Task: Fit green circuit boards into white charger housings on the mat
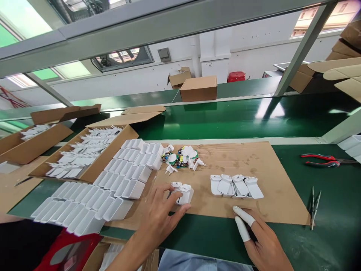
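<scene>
Blue cloth (197,262) shows nearest, below the edge of the bench (208,234). The left hand (160,210) has its grip curled round two white cases (187,193) on the cardboard (282,195), thumb and fingers against them. The right hand (261,237), two digits in white cots (245,217), is loosely spread, empty, near four more cases (240,186). Boards (183,162) lie beyond the pair, shells (141,174) left, pliers (324,163) right.

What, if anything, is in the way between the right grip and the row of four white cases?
Nothing visible: just bare cardboard between the right grip and the cases.
</scene>
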`<action>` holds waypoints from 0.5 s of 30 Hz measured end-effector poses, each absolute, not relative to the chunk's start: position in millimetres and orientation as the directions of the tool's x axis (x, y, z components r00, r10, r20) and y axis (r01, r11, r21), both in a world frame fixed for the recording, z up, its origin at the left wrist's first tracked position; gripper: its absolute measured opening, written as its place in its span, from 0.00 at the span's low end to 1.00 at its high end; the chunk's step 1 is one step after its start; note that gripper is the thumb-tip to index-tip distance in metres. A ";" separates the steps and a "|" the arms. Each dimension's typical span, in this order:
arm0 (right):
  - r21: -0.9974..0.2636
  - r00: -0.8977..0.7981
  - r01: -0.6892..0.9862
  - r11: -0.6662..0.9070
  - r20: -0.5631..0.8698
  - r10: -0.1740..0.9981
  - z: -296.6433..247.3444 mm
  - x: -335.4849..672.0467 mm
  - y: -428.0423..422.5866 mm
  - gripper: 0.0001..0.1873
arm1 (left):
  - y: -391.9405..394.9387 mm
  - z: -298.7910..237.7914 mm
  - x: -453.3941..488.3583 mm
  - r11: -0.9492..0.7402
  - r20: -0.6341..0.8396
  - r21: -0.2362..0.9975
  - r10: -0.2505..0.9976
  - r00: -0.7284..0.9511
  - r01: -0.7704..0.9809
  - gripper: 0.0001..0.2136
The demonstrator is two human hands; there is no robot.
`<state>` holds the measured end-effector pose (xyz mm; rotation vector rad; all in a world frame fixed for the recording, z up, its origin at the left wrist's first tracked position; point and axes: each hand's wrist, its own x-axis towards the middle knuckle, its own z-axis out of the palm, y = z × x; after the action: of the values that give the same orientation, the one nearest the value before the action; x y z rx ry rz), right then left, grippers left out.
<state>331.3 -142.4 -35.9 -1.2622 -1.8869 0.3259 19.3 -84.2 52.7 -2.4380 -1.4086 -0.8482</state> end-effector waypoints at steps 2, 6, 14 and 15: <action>-0.615 -0.150 0.641 0.459 0.486 0.861 -36.0 331.1 -142.8 0.25 | -84.1 53.4 17.0 -0.520 0.562 0.110 0.736 0.379 0.847 0.04; -0.609 -0.168 0.653 0.449 0.462 0.871 -40.2 332.7 -144.0 0.26 | -85.2 54.4 14.9 -0.487 0.522 0.119 0.772 0.363 0.865 0.05; -0.612 -0.163 0.646 0.456 0.473 0.866 -34.1 330.1 -142.9 0.24 | -85.2 55.2 14.4 -0.464 0.447 0.191 0.826 0.344 0.865 0.06; -0.614 -0.158 0.645 0.454 0.474 0.866 -32.3 329.7 -142.7 0.23 | -85.6 56.4 13.7 -0.459 0.430 0.211 0.836 0.340 0.863 0.06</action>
<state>329.7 -142.7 -32.3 -1.2722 -1.8874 0.3413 13.7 -85.6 56.4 -2.5268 -1.6041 -0.7587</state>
